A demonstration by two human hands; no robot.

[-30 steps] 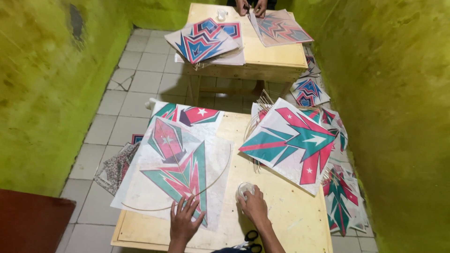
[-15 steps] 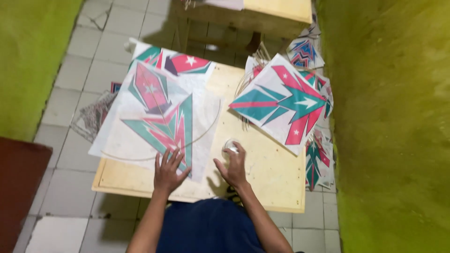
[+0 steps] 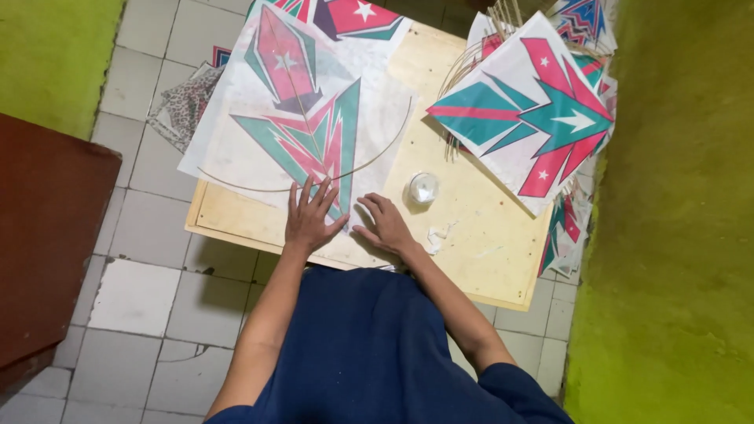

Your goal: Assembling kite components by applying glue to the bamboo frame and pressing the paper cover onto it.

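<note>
A thin white paper kite [image 3: 302, 118], printed with pink and teal shapes, lies flat on a low wooden table [image 3: 471, 243]. A bent bamboo stick [image 3: 377, 157] arcs across it. My left hand [image 3: 310, 216] presses flat on the kite's near corner with fingers spread. My right hand [image 3: 385, 224] rests just beside it on the paper's edge, fingers apart, holding nothing. A small round clear container [image 3: 423, 188] sits on the table just right of my right hand.
A stack of finished kites [image 3: 534, 118] with thin sticks lies at the table's right end. More kites [image 3: 569, 228] hang off the right side by the green wall [image 3: 675, 235]. A dark red board [image 3: 47, 235] stands left; patterned paper [image 3: 184, 106] lies on the tiled floor.
The view has tipped down and closer to the table. My right hand has left the round container and moved left onto the paper beside my left hand.
</note>
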